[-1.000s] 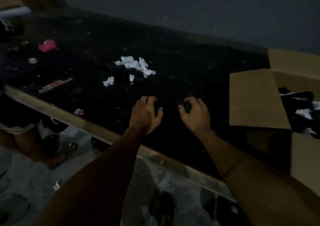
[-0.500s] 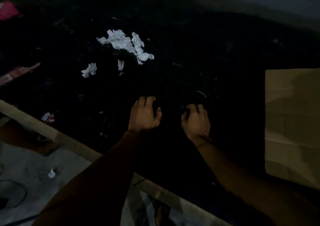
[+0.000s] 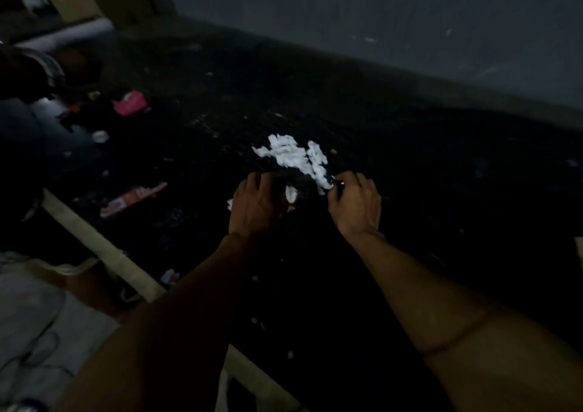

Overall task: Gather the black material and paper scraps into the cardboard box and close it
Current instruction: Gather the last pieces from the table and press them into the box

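A pile of white paper scraps (image 3: 295, 157) lies on the dark tabletop, which is covered with loose black material (image 3: 195, 219). My left hand (image 3: 257, 205) rests palm down at the pile's near edge. Its fingers are curled over black material, with small white scraps (image 3: 291, 193) beside its thumb. My right hand (image 3: 356, 205) is a fist at the pile's right end, with dark material pinched in its fingertips. Only a sliver of the cardboard box (image 3: 579, 253) shows at the right edge.
A pink wrapper (image 3: 129, 103), a red-and-white packet (image 3: 132, 197) and small white bits lie on the left of the table. The pale table edge (image 3: 104, 247) runs diagonally, with grey floor below it. A dark wall backs the table.
Both hands have moved forward from the bare dark area up to the white scrap pile. The view has swung left, so the box has nearly left the frame.
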